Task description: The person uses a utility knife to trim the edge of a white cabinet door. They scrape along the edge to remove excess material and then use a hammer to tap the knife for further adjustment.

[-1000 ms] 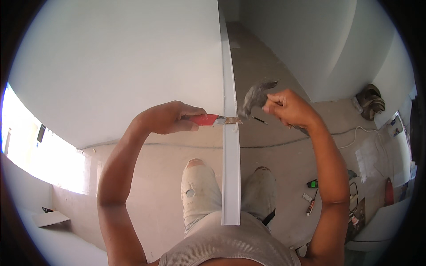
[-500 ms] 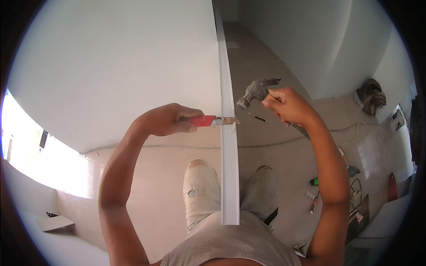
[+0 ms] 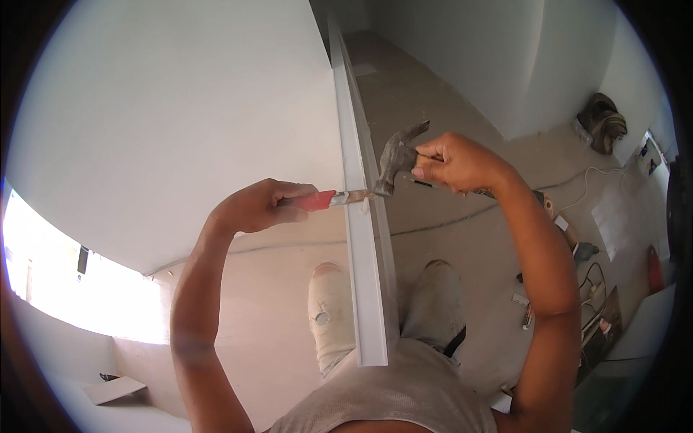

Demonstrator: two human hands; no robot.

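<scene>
My left hand (image 3: 253, 206) grips a flat-bladed tool (image 3: 317, 200) by its red handle. Its worn metal blade lies across a long pale channel-shaped strip (image 3: 368, 289), which runs away from my body along the edge of a white panel (image 3: 216, 108). A small torn or raised spot shows on the strip just beneath the blade. In my right hand (image 3: 458, 162) is a claw hammer (image 3: 397, 157), held close to its head. The hammer's face is at the blade's tip, over the strip's right edge; whether they touch, I cannot tell.
A pen-like black stick (image 3: 422, 183) lies on the floor beyond the hammer. A dark bag-like bundle (image 3: 603, 123) sits by the right wall. Tools and cables (image 3: 592, 289) are scattered at the right. A cable-like line (image 3: 447, 224) crosses the floor. At lower left lies a pale board (image 3: 115, 390).
The hammer has come down and left, its face now at the blade's tip. The strip and the red-handled tool appear further left, and the view has turned slightly.
</scene>
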